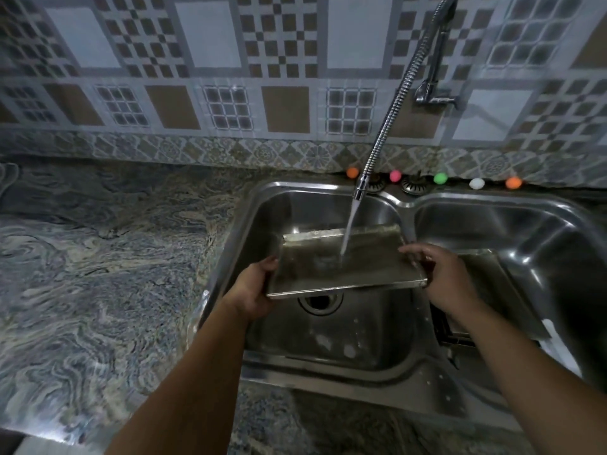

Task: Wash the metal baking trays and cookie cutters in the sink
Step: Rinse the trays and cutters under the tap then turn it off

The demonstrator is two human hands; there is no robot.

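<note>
A rectangular metal baking tray (315, 261) hangs over the left basin of the steel sink (256, 205), tilted a little toward me. My left hand (253, 287) grips its near left corner. My right hand (437, 274) holds its right edge, fingers curled over the rim. Water runs from the flexible tap spout (359, 187) onto the middle of the tray. A second metal tray (496, 290) lies in the right basin, partly hidden behind my right hand and forearm. No cookie cutters show in this view.
A marbled stone counter (98, 274) stretches to the left of the sink. Several small coloured balls (440, 178) sit on the ledge behind the basins. The drain (320, 302) lies under the held tray. A patterned tiled wall rises behind.
</note>
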